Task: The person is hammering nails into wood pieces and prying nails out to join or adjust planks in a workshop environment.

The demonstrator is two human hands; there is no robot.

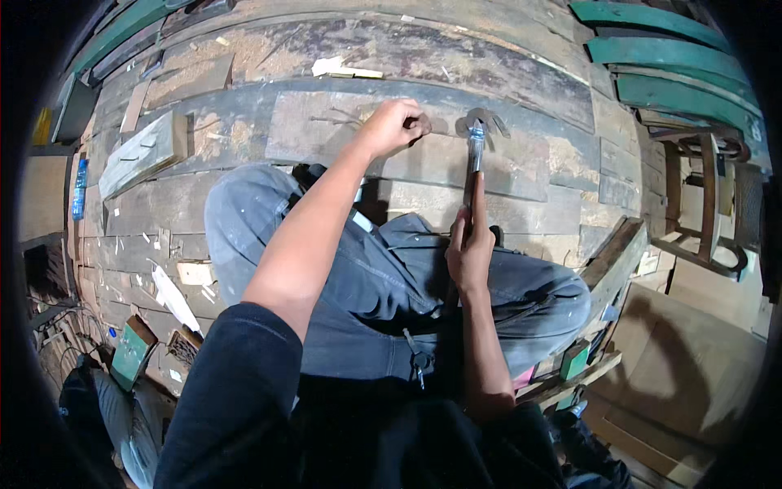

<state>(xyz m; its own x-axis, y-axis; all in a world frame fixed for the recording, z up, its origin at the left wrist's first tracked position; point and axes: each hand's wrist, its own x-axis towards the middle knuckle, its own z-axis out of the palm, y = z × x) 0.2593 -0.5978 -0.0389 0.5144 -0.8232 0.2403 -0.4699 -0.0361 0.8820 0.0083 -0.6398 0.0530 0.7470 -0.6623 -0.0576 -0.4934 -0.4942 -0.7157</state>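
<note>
Steel hammer (474, 155) gripped in right hand (470, 253); left hand (397, 124) fisted on rough plank (326, 122).

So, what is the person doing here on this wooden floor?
A person crouches over a flat wooden board lying on worn planks. The right hand grips a hammer, its head resting near a dark curved mark on the board. The left hand is closed into a fist and presses on the board beside that mark; it may pinch something small, but I cannot tell. A wooden block lies to the left.
</note>
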